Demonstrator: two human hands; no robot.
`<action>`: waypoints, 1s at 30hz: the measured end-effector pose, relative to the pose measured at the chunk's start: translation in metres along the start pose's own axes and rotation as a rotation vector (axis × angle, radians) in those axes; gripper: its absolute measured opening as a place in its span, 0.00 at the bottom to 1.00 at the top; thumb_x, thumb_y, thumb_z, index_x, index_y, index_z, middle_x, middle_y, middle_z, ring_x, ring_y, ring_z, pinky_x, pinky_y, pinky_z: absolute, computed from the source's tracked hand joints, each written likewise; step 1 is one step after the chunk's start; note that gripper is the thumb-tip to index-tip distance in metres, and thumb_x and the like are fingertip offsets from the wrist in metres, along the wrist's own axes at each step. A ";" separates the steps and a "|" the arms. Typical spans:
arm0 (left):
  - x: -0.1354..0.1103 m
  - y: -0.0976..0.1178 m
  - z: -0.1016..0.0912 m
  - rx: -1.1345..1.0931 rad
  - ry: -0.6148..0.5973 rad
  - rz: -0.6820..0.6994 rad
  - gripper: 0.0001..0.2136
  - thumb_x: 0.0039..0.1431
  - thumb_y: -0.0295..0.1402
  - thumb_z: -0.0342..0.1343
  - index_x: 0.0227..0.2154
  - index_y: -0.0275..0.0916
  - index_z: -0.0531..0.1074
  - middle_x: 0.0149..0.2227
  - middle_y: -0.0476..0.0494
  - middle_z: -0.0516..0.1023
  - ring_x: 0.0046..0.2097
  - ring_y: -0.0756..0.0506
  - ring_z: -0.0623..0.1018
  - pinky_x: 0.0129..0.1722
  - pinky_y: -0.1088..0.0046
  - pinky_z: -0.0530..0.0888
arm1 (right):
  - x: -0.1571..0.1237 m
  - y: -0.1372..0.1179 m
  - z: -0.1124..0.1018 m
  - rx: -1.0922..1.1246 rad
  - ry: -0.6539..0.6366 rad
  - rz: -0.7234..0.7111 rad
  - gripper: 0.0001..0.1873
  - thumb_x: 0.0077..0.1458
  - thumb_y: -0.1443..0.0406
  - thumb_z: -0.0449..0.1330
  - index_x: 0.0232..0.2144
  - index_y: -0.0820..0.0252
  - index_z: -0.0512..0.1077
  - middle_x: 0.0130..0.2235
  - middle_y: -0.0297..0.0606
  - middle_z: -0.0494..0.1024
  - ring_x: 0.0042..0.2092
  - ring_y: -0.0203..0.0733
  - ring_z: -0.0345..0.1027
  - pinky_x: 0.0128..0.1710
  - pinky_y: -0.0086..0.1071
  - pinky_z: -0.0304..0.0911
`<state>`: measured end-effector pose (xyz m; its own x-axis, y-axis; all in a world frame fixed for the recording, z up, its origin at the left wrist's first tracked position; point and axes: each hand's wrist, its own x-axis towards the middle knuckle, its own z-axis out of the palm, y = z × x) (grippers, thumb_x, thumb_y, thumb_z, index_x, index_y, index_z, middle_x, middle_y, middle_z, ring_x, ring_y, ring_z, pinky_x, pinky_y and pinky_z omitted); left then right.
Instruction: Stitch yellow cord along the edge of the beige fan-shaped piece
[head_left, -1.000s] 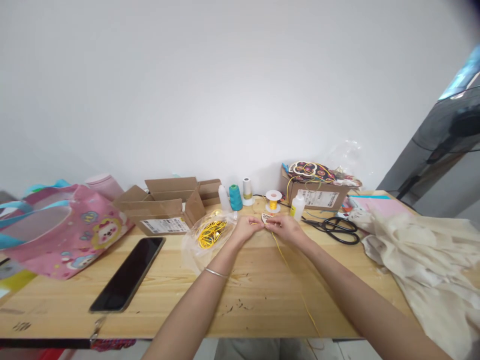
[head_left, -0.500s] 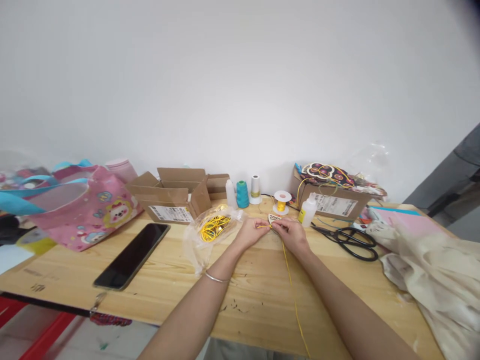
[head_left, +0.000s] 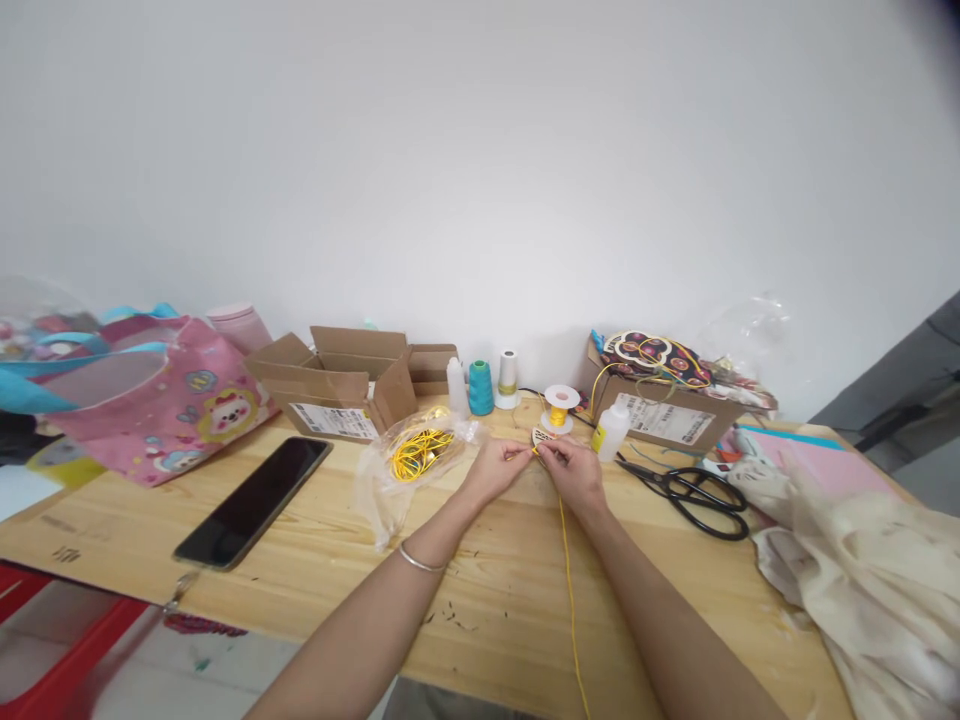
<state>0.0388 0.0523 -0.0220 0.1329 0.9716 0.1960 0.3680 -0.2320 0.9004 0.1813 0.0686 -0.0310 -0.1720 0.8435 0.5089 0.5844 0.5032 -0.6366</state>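
My left hand [head_left: 493, 467] and my right hand [head_left: 572, 466] meet over the far middle of the wooden table [head_left: 315, 560]. Both are closed in a pinch. Between them runs a thin yellow cord [head_left: 568, 580], which trails from my right hand toward me and off the table's near edge. A small pale wooden piece [head_left: 541, 436] with a cut pattern sits just above my right fingers. A clear plastic bag holding coiled yellow cord [head_left: 415, 453] lies just left of my left hand. A silver bangle is on my left wrist.
A black phone [head_left: 253, 500] lies at the left, behind it a pink bag [head_left: 150, 410] and open cardboard boxes [head_left: 341, 385]. Thread spools [head_left: 481, 388], a yellow cord reel [head_left: 558, 408] and a small bottle [head_left: 613, 430] stand by the wall. Black scissors [head_left: 690, 490], a filled box [head_left: 660, 400] and cream cloth [head_left: 862, 560] are at the right.
My head has turned left and slightly down, so the scene shifted right. Both hands stayed together on the cord; the trailing yellow cord now hangs straighter toward me.
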 end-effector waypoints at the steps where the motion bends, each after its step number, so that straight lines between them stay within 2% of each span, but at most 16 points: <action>1: -0.001 0.001 0.000 0.011 0.003 0.004 0.12 0.49 0.36 0.49 0.30 0.36 0.75 0.32 0.46 0.77 0.33 0.46 0.74 0.34 0.71 0.69 | 0.000 0.000 0.000 -0.003 0.003 0.003 0.12 0.47 0.61 0.52 0.25 0.60 0.73 0.23 0.36 0.72 0.27 0.36 0.62 0.28 0.29 0.58; 5: -0.003 0.004 0.000 0.050 0.012 0.016 0.12 0.49 0.37 0.49 0.29 0.37 0.75 0.31 0.48 0.78 0.31 0.46 0.74 0.32 0.72 0.69 | 0.000 -0.001 -0.001 0.024 0.022 0.020 0.12 0.47 0.61 0.51 0.24 0.59 0.73 0.24 0.36 0.72 0.27 0.36 0.62 0.28 0.28 0.58; 11: -0.002 0.002 0.000 0.027 0.080 -0.051 0.12 0.48 0.37 0.50 0.30 0.36 0.75 0.32 0.45 0.77 0.34 0.46 0.74 0.33 0.72 0.69 | 0.000 -0.002 -0.001 0.075 0.015 0.070 0.13 0.46 0.60 0.51 0.25 0.59 0.73 0.25 0.36 0.72 0.27 0.36 0.62 0.27 0.28 0.58; 17: 0.000 0.004 0.002 0.065 0.125 -0.064 0.12 0.48 0.36 0.50 0.29 0.35 0.74 0.31 0.44 0.77 0.34 0.46 0.74 0.35 0.72 0.69 | 0.000 -0.006 -0.004 0.000 0.002 0.009 0.14 0.48 0.59 0.50 0.26 0.59 0.73 0.26 0.37 0.73 0.29 0.37 0.62 0.27 0.28 0.56; 24: -0.001 0.001 0.005 0.041 0.114 -0.029 0.13 0.48 0.37 0.49 0.31 0.36 0.74 0.33 0.44 0.77 0.35 0.45 0.74 0.35 0.72 0.69 | -0.001 -0.004 -0.004 0.020 -0.024 0.109 0.14 0.48 0.58 0.50 0.28 0.58 0.73 0.28 0.36 0.73 0.26 0.35 0.63 0.25 0.27 0.56; 30: -0.003 0.000 0.006 0.072 0.122 -0.059 0.11 0.47 0.34 0.50 0.29 0.35 0.75 0.30 0.45 0.78 0.32 0.46 0.74 0.33 0.72 0.69 | -0.003 -0.004 -0.004 0.001 -0.045 0.036 0.13 0.47 0.59 0.51 0.28 0.58 0.74 0.29 0.36 0.74 0.29 0.37 0.65 0.27 0.28 0.57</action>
<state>0.0436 0.0489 -0.0248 -0.0019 0.9812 0.1930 0.4375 -0.1727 0.8825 0.1827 0.0631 -0.0275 -0.1860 0.8688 0.4589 0.5902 0.4722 -0.6547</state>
